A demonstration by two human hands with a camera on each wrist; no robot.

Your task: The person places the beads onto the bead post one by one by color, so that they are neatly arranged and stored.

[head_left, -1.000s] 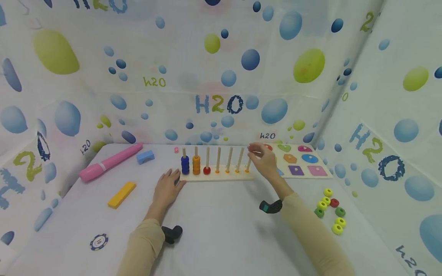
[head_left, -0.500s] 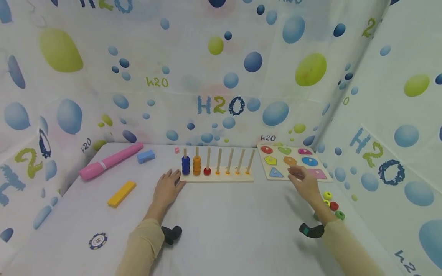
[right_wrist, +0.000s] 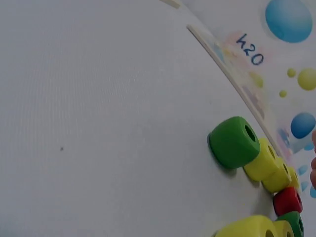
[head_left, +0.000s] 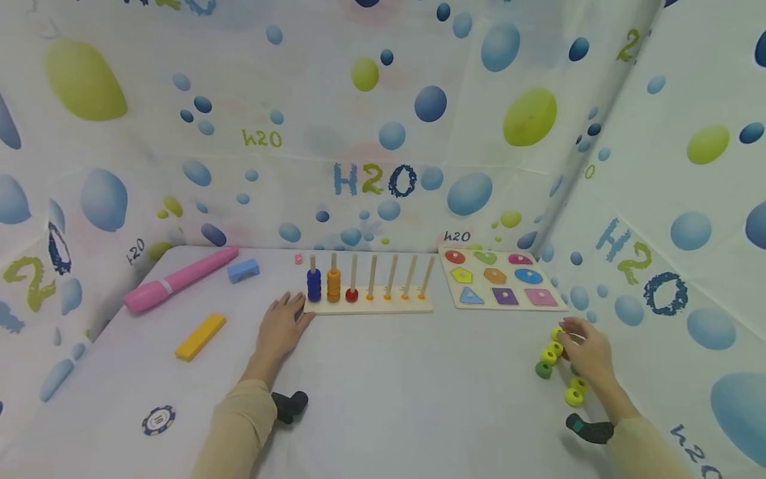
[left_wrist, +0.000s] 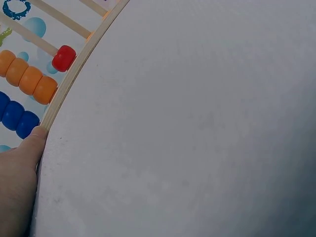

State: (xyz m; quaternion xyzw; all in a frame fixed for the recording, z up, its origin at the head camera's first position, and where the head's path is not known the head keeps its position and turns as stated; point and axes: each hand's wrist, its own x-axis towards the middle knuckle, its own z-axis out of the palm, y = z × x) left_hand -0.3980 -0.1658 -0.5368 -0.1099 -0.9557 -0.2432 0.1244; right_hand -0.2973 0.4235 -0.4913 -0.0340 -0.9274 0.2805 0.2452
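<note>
Fingers of the right hand are curling down over the loose beads at the desk's right side, but from the head view I cannot tell whether they are pinching one yet. The red bead is sitting among the yellow ones, with a green bead at the row's end. Left hand is lying flat with relaxed fingers, its fingertips touching the wooden base of the bead rack, holding nothing.

The beads are lying touching each other, so a careless pinch is likely to knock neighbours rolling, perhaps toward the desk's near edge. The rack is only being steadied by fingertips at one end; a knock on its far pegs could be swinging it round.

The palm is covering several beads in the head view, and the right wrist view is cutting off the fingers almost wholly, showing just a blurred sliver at the edge. The left wrist view is showing only a thumb tip against the base.
</note>
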